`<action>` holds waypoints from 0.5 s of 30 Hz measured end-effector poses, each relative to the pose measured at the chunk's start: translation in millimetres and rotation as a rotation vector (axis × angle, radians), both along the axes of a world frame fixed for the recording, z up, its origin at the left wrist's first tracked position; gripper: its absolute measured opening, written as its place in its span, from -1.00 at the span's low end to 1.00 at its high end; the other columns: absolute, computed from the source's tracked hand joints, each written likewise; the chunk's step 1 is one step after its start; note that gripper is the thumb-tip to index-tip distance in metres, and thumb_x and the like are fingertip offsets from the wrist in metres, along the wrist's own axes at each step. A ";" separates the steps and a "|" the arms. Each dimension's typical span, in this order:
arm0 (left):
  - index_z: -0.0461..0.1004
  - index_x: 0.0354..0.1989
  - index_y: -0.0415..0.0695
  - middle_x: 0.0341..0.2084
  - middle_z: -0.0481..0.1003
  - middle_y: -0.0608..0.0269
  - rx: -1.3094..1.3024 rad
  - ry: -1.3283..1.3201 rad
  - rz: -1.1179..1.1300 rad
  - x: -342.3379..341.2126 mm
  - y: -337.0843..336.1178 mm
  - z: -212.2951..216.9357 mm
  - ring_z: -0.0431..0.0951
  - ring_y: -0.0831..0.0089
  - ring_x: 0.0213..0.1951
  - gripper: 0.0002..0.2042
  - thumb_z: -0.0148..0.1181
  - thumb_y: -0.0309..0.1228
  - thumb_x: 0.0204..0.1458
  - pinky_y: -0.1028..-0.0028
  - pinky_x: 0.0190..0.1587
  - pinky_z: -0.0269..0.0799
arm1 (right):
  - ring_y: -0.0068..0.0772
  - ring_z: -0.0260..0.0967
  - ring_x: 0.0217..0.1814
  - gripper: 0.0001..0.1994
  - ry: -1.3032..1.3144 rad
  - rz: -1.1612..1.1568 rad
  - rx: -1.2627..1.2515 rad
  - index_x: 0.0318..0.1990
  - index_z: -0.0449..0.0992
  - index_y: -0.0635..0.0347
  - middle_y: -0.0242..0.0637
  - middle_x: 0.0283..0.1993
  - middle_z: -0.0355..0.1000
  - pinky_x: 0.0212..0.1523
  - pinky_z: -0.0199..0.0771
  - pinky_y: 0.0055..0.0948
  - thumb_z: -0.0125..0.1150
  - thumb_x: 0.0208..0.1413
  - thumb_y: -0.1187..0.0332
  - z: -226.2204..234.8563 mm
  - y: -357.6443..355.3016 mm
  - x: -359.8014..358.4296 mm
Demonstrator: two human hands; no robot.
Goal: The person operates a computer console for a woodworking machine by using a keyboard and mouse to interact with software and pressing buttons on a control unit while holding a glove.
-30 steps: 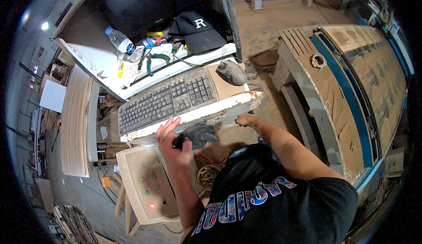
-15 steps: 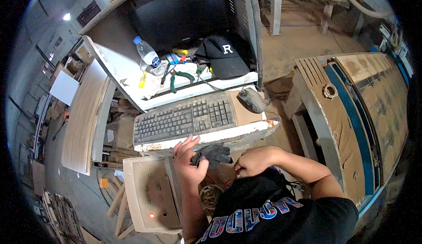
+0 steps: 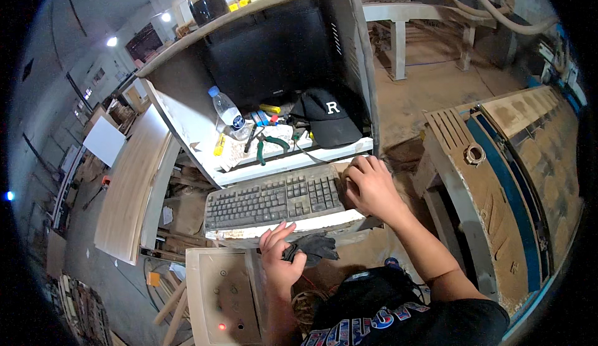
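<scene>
My left hand (image 3: 282,263) is closed around a black glove (image 3: 316,247), which hangs out to the right below the front edge of the keyboard shelf. My right hand (image 3: 374,187) lies curled over the computer mouse at the right end of the shelf, and the mouse itself is almost wholly hidden under the palm. Beside it on the left sits a dusty black keyboard (image 3: 274,201). Behind the keyboard, inside the cabinet, are green-handled pliers (image 3: 272,144), a black cap (image 3: 333,118) and a water bottle with a blue cap (image 3: 228,114).
A dark monitor (image 3: 268,47) stands within the cabinet. A beige control box (image 3: 212,296) with a lit red lamp is below left. Stacked boards (image 3: 134,190) lie further left. On the right stands a dusty machine bed (image 3: 479,202) with a metal ring (image 3: 474,154) on it.
My right hand has moved from near my body forward onto the mouse. My left hand still holds the glove. The view has tilted up, showing a jug on the cabinet top.
</scene>
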State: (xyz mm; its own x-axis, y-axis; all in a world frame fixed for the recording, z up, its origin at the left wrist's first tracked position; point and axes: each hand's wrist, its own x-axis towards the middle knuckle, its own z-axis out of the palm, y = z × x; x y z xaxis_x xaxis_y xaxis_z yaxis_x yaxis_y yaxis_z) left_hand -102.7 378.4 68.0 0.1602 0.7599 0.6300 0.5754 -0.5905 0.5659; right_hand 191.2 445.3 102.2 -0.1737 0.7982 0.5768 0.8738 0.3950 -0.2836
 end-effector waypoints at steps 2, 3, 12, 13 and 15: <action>0.29 -0.48 -0.14 0.14 0.69 0.12 -0.020 0.032 0.009 -1.1 -2.3 3.5 0.56 0.03 0.35 -0.77 0.30 -0.56 -0.13 -0.08 0.45 0.26 | 0.10 0.36 0.23 -0.67 0.014 -0.037 0.063 -0.03 0.59 0.15 -0.10 0.07 0.46 0.23 0.39 0.02 0.45 0.04 0.33 -3.7 0.7 -0.9; 0.29 -0.46 -0.14 0.14 0.68 0.13 -0.009 0.038 -0.001 -2.2 -1.0 1.4 0.56 0.03 0.36 -0.77 0.29 -0.57 -0.12 -0.05 0.44 0.27 | 0.16 0.33 0.29 -0.62 0.020 -0.058 -0.010 0.04 0.59 0.16 -0.04 0.14 0.43 0.30 0.36 0.06 0.45 0.06 0.31 -1.6 -1.2 -0.5; 0.28 -0.46 -0.12 0.14 0.68 0.13 -0.015 0.041 -0.012 -2.7 3.1 0.6 0.56 0.03 0.35 -0.77 0.28 -0.56 -0.16 -0.04 0.45 0.24 | 0.29 0.30 0.38 -0.57 0.087 -0.118 -0.137 0.17 0.58 0.16 0.08 0.30 0.40 0.39 0.33 0.18 0.38 0.14 0.30 -14.1 5.6 1.4; 0.28 -0.46 -0.12 0.14 0.68 0.13 -0.014 0.041 -0.014 -2.2 3.3 0.3 0.56 0.03 0.35 -0.77 0.28 -0.56 -0.16 -0.04 0.45 0.24 | 0.31 0.30 0.39 -0.57 0.091 -0.109 -0.167 0.18 0.58 0.15 0.09 0.33 0.40 0.39 0.33 0.20 0.37 0.14 0.30 -14.0 5.9 2.2; 0.28 -0.49 -0.12 0.14 0.69 0.13 -0.029 0.015 -0.002 -2.3 2.4 -1.0 0.57 0.02 0.35 -0.78 0.28 -0.55 -0.17 -0.04 0.46 0.22 | 0.32 0.31 0.39 -0.57 0.075 -0.114 -0.161 0.19 0.59 0.13 0.09 0.34 0.39 0.40 0.34 0.20 0.36 0.15 0.30 -15.3 5.9 1.0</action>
